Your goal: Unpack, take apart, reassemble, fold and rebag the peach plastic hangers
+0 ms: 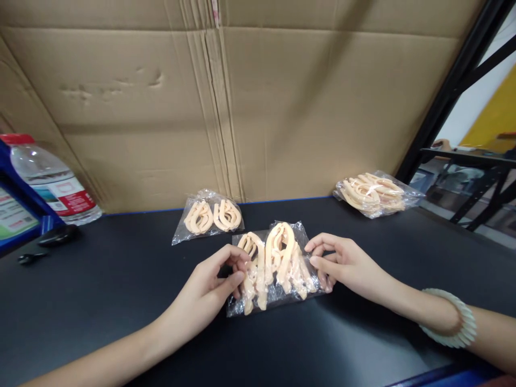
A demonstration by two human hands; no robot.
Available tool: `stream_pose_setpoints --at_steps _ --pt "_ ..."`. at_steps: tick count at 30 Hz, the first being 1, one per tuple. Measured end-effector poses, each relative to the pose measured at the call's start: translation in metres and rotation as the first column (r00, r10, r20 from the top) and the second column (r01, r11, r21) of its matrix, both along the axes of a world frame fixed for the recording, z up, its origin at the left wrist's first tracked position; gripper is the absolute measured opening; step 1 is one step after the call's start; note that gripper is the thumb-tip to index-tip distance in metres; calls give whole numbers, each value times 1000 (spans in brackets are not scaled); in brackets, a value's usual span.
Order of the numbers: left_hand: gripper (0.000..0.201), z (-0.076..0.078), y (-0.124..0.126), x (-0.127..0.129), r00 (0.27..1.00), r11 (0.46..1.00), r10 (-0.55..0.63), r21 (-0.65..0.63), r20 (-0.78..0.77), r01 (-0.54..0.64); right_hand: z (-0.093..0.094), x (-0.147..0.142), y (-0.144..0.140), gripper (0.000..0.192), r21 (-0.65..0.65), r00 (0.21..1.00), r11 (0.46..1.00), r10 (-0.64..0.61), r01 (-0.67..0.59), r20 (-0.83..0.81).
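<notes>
A clear plastic bag (276, 294) lies on the black table in front of me. Inside it are several beige looped pieces with long straight arms (285, 250), which look like folding clothes hangers. My left hand (220, 277) pinches the bag's left edge between thumb and curled fingers. At the opposite side, my right hand (336, 260) has its bent fingers closed on the right edge of the film. Some fingertips of both hands are hidden behind the plastic or the other fingers. A pale beaded bracelet (449, 318) circles my right wrist.
Behind the held bag lies another bag of beige looped pieces (212, 216). A fuller bag (373, 193) sits at the back right. A red-capped water bottle (60, 183) and a blue container (18, 209) stand left. Cardboard (322, 107) walls the back; a black metal frame (455, 91) rises right.
</notes>
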State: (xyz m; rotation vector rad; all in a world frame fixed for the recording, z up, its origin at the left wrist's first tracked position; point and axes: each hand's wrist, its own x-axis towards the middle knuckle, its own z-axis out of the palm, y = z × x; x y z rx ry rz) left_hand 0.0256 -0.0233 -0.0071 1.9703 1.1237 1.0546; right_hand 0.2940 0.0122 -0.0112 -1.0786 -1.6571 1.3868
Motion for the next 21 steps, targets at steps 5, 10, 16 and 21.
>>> stream_pose_setpoints --at_steps 5,10,16,21 --pt "12 -1 -5 2 973 970 53 242 -226 3 -2 3 0 15 256 987 966 -59 19 151" --pt "14 2 -7 5 902 927 16 344 -431 148 -3 11 2 15 457 909 889 -167 -28 381" --pt "23 3 -5 5 819 809 61 508 -571 294 -2 16 4 13 469 858 883 -226 -21 462" --pt "32 6 -2 3 759 774 45 503 -650 385 -1 22 9 14 516 822 857 -283 -15 494"
